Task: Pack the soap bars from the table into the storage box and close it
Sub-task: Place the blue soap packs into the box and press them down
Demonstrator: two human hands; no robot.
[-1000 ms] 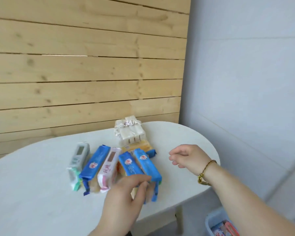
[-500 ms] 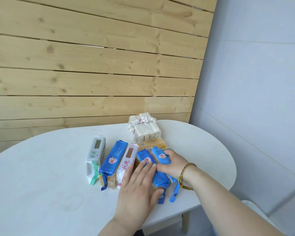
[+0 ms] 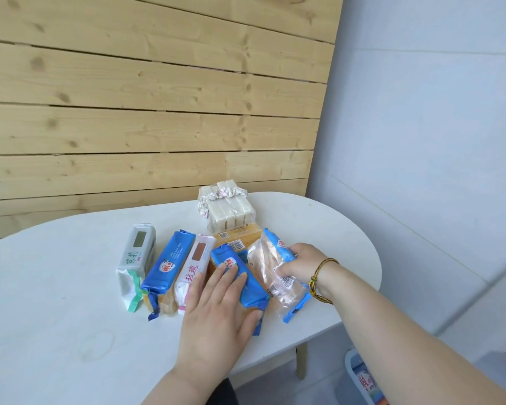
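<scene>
Several wrapped soap bars lie in a row on the white table [image 3: 56, 331]: a green-white pack [image 3: 136, 260], a blue pack [image 3: 168, 263], a pink-white pack [image 3: 194, 264] and another blue pack [image 3: 241, 276]. My left hand [image 3: 216, 311] rests flat, fingers spread, on that second blue pack. My right hand [image 3: 300, 263] grips the rightmost blue pack [image 3: 270, 270], tipped on its side with its clear underside showing. Behind the row lie a yellow bar [image 3: 240, 238] and a clear-wrapped bundle of white bars [image 3: 227, 209]. The storage box [image 3: 352, 366] shows at the lower right, below the table.
A wooden slat wall stands behind the table and a grey wall to the right. The table's rounded right edge is close to my right wrist. A table leg [image 3: 301, 361] stands beside the storage box, which holds some packs.
My right hand closed around the rightmost blue pack and tilted it up onto its side. My left hand stayed flat on the neighbouring blue pack. The view shifted slightly.
</scene>
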